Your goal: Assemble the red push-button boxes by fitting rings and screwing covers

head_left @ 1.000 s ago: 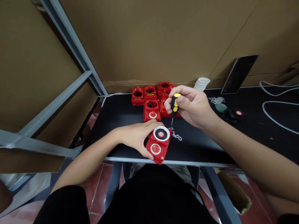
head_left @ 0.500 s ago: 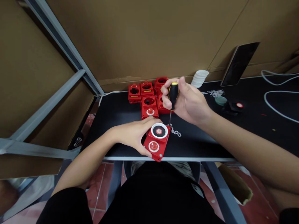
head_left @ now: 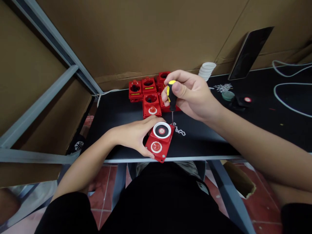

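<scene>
My left hand [head_left: 138, 135] is closed around the left side of a red alarm box [head_left: 166, 145] at the table's front edge. The box carries a white ring with a black disc [head_left: 162, 130] inside and, nearer me, a red dome lamp [head_left: 156, 147] in a white ring. My right hand [head_left: 192, 94] grips the black-and-yellow handle of a screwdriver [head_left: 172, 94]. Its shaft points down, with the tip at the box's far right corner; whether a screw sits under it I cannot tell. A white curly strip [head_left: 179, 131] lies just right of the box.
Several similar red boxes [head_left: 149, 85] sit grouped behind my hands. A stack of white rings [head_left: 207, 70], small white pieces [head_left: 223, 87], a green round dish [head_left: 228, 95] and a dark panel [head_left: 251, 53] stand at the back right. A white cable [head_left: 280, 100] loops at the right.
The screwdriver's handle has tilted and turned in my right hand, showing more yellow. Its tip stays at the box's corner. The whole view has shifted slightly; my left hand keeps its hold.
</scene>
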`<state>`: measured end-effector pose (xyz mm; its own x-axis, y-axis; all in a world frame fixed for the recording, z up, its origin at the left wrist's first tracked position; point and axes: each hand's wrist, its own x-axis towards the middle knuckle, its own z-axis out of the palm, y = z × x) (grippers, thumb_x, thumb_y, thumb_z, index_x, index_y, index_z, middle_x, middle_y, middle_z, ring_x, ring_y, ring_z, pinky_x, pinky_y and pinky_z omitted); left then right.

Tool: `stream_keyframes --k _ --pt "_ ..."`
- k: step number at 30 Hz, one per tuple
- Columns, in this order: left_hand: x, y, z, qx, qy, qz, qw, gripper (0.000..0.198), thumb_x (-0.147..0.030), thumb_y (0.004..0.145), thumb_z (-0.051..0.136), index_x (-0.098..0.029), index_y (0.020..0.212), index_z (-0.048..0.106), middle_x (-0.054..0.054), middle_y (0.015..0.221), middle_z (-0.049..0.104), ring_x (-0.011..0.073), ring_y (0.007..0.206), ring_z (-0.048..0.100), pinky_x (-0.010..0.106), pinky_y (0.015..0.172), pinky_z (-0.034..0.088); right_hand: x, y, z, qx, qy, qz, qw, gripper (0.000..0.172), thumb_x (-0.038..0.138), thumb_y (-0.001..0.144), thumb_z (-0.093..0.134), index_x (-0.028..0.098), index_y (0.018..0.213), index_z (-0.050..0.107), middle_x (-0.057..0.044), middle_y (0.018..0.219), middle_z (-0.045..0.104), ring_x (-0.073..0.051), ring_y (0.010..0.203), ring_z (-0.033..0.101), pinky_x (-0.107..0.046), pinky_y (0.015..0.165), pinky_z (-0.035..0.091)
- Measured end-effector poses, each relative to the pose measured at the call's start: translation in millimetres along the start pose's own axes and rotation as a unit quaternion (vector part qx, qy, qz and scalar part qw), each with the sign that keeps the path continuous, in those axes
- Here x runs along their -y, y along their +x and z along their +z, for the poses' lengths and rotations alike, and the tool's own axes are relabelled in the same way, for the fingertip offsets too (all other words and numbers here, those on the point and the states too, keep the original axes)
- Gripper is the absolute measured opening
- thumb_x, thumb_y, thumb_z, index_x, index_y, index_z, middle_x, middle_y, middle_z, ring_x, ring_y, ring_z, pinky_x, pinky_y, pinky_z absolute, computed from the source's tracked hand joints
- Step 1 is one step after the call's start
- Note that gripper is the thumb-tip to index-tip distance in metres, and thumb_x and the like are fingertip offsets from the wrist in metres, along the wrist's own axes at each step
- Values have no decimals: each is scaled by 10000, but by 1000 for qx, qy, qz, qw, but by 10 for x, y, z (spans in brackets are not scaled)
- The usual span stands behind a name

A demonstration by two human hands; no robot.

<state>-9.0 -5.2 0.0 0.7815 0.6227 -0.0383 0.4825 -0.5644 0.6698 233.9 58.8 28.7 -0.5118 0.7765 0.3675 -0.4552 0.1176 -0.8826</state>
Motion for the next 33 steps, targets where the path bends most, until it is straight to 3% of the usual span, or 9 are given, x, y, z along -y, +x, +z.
stream_keyframes --k 6,12,16,18,21,25,33 --pt "11 6 -3 1 -7 4 1000 1083 -642 738 1056 -234 1577 506 203 1573 632 413 1419 680 549 1195 585 15 14 33 33 29 12 999 598 673 814 1020 211 1074 743 8 882 733 -149 744 743 -307 733 650" --pt "10 -6 -13 -4 -1 -3 1000 1090 -601 733 1059 -241 1597 501 197 1572 640 428 1428 672 560 1214 573 27 -21 105 57 69 35 995 474 647 970 904 224 1003 693 53 747 638 -123 587 625 -289 617 580" --pt "4 -12 -13 -2 3 -7 1000 1098 -616 735 1051 -241 1608 501 203 1610 612 437 1441 668 543 1203 587 119 -74 142 48 63 62 995 541 729 1069 734 219 907 654 48 691 564 -118 544 536 -283 580 522" --pt "-5 -8 -20 4 4 -11 1000 1105 -640 739 1047 -238 1608 496 205 1607 609 434 1434 671 541 1193 594 137 -85 139 50 78 46 995 473 625 1090 756 202 903 658 38 752 601 -100 550 532 -272 589 497" --pt "-19 0 -35 9 3 -15 1000 1119 -675 748 1040 -234 1614 485 206 1596 614 429 1421 677 555 1208 581 97 -70 114 25 92 10 995 402 450 984 927 194 899 629 36 877 649 -74 588 577 -251 600 482" --pt "-16 0 -41 7 10 -12 1000 1126 -695 752 1033 -235 1619 481 214 1619 599 436 1446 662 563 1232 563 -12 -17 53 14 73 -9 997 567 563 832 1048 221 903 601 50 819 617 -96 640 596 -246 595 513" --pt "5 -8 -26 5 16 -10 1000 1139 -709 744 1032 -241 1623 480 210 1619 602 439 1442 667 565 1215 576 -43 -2 -6 54 58 -8 997 521 645 903 966 220 960 671 23 835 676 -133 733 690 -254 622 575"
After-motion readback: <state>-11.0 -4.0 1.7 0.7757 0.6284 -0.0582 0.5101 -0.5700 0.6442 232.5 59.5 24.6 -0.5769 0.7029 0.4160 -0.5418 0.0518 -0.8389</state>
